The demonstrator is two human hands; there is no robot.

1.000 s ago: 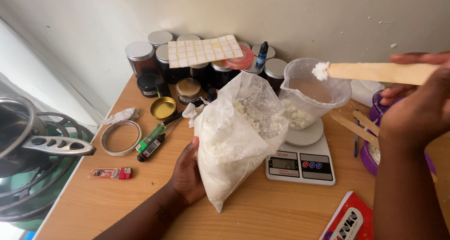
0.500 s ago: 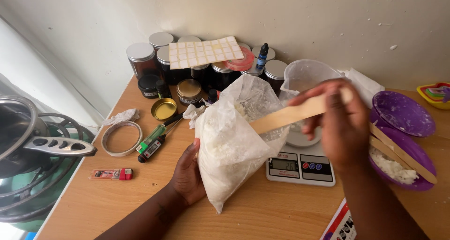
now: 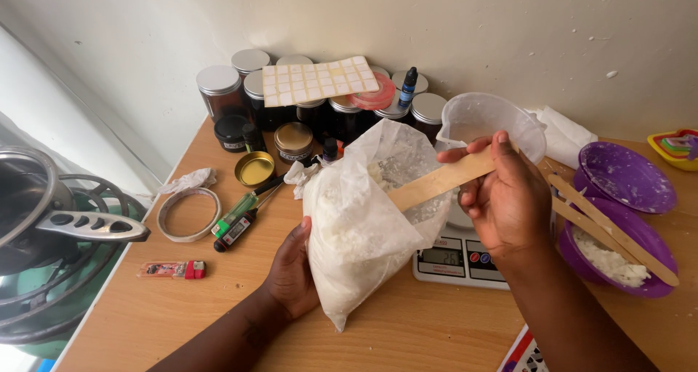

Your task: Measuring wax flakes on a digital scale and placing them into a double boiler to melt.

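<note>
Many jars (image 3: 291, 99) line wooden table (image 3: 218, 299) against cream wall (image 3: 436, 23).

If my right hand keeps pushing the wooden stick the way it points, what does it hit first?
Most likely the white flakes inside the plastic bag. The right hand aims the stick down and left into the bag's open mouth, which the left hand steadies; the tip is hidden, so depth is unclear.

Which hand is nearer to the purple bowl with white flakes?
Right. The right hand, holding the wooden stick, is just beside the purple bowl; the left hand grips the plastic bag, farther away.
</note>
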